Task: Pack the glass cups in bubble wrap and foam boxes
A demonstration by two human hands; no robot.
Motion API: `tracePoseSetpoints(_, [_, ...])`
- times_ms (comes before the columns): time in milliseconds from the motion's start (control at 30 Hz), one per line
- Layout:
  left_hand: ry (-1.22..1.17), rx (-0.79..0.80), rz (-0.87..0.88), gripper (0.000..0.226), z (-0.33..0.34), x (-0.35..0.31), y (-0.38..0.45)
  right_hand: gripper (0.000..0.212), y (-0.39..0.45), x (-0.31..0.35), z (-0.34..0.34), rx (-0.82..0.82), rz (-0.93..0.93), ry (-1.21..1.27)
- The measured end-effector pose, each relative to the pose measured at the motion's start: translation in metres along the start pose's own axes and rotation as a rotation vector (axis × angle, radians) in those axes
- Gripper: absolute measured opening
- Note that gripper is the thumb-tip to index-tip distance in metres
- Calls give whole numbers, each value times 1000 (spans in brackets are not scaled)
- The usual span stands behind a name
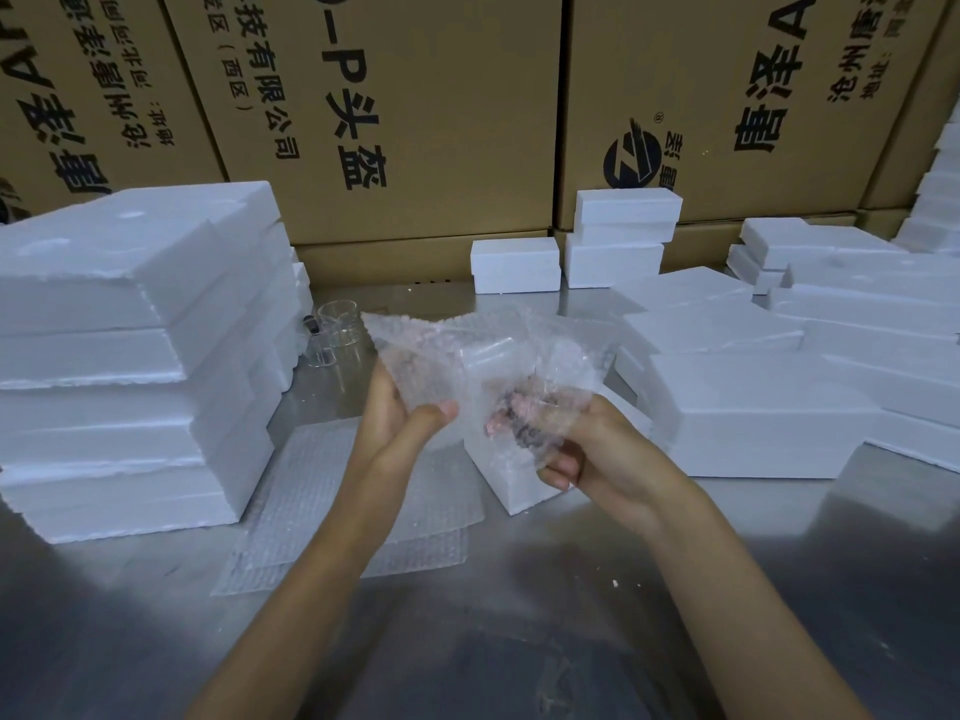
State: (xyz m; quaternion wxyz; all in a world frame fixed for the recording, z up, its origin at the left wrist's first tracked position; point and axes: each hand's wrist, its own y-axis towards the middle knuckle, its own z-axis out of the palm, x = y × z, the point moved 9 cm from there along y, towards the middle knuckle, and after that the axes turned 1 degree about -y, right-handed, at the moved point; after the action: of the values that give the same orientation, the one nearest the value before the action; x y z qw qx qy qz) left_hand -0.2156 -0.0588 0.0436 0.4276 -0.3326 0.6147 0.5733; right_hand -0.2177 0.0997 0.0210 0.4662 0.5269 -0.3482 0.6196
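Steel table (519,589), cartons (415,122) behind. Left hand (400,418) and right hand (587,449) both pinch bubble wrap sheet (467,356); right fingertips blurred behind it. Contents unclear. Glass cups (337,330) beside left foam stack (130,356), half hidden.

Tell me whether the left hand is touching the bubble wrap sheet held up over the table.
Touching. The head view shows the left hand with its thumb pressed on the bubble wrap sheet and its fingers behind it.

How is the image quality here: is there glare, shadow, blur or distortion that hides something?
Head view: wide-angle bending at the edges; soft glare on the steel table, dark shadow at its near edge; the bubble wrap held by left hand and right hand looks hazy; the glass cup behind is faint.
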Motion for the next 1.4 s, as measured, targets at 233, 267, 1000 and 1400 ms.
tracePoseSetpoints(233, [51,-66,-37,52,-3,-3,-2,29,-2,-10,8,37,74,-123])
tracePoseSetpoints(267, [28,-78,-57,55,-4,-1,-2,28,-2,-11,9,32,80,-149])
tracePoseSetpoints(1000, [-184,50,-273,50,17,22,-5,39,-2,-3,18,-70,-65,-1005])
tracePoseSetpoints(1400, [-243,10,-263,39,9,13,-4,53,-6,29,15,-204,-256,-356])
